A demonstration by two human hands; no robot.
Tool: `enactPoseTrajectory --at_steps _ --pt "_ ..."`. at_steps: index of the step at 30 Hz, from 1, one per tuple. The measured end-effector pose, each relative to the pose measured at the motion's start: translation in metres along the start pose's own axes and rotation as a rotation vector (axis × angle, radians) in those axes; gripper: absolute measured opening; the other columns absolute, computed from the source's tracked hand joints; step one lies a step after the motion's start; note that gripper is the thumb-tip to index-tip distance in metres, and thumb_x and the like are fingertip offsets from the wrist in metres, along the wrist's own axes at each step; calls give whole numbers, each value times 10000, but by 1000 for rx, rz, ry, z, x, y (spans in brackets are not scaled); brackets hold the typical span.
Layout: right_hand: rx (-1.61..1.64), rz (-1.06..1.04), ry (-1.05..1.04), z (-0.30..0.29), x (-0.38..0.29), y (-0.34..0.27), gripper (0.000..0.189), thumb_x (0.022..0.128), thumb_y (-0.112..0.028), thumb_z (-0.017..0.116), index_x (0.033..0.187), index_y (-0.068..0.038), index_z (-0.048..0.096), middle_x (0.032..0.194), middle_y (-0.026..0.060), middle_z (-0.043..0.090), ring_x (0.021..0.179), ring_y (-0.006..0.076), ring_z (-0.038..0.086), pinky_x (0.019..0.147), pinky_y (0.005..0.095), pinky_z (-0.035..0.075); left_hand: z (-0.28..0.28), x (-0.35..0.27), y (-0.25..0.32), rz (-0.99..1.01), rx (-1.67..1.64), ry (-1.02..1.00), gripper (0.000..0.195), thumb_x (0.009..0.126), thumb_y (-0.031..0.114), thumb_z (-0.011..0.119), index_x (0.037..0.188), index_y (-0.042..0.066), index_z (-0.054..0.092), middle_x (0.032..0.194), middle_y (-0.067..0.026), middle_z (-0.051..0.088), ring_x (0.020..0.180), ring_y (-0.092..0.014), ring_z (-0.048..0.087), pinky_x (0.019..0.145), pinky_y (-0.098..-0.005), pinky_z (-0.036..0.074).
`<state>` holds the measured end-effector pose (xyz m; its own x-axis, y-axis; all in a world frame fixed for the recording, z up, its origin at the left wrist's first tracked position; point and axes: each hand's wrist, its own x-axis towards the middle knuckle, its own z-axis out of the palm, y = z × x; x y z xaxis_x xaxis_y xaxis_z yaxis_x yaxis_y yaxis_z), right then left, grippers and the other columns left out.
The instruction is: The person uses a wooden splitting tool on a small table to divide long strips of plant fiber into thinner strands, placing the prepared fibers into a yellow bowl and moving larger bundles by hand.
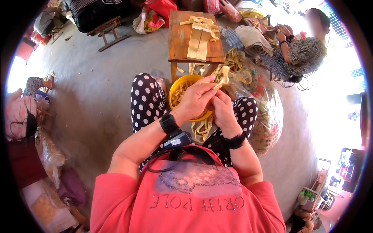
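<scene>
My left hand (194, 100) and my right hand (223, 108) meet above a yellow bucket (172, 87), both closed on a pale, folded flat strip (224, 76) of dried plant-like material. The strip's looped end sticks up past my fingers; the part between my palms is hidden. Short folded pieces (180, 92) lie in the bucket, which stands between my knees. Beyond it, a wooden stool (178, 40) bears a small wooden board (196, 43) with a dark slot or rod along it, and more pale strips (201, 21).
A clear plastic bag (266, 116) of strips stands beside my right knee. Loose strips (202, 129) hang below the bucket. A person (306, 55) sits at the upper right, another (22, 116) at the far left. A dark bench-like frame (112, 36) is at the upper left.
</scene>
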<state>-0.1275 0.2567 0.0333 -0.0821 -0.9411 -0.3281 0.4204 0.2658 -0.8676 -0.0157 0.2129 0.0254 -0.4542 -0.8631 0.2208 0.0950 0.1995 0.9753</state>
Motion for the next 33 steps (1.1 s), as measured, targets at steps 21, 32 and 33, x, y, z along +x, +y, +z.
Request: enactPoseTrajectory --at_steps 21,32,33 --pt "263 -115 -258 -27 -26 -7 189 801 -147 534 920 -7 583 713 27 562 482 56 376 460 163 289 -4 -22 17 -354 -166 -114 73 793 95 567 797 23 553 727 37 532 665 -14 454 591 -166 385" --pt "-134 -217 -149 -22 -35 -26 67 723 -2 602 780 -21 574 654 -23 524 574 36 459 527 155 362 4 -19 31 -364 -584 -113 57 793 74 500 740 60 517 649 21 506 592 -55 458 545 -187 374" --pt "-154 -226 -120 -20 -35 -25 65 718 -5 609 768 -21 571 652 -24 524 581 38 463 535 158 369 5 -20 28 -206 -248 -106 54 802 81 497 758 52 511 697 27 509 616 -54 470 558 -190 378"
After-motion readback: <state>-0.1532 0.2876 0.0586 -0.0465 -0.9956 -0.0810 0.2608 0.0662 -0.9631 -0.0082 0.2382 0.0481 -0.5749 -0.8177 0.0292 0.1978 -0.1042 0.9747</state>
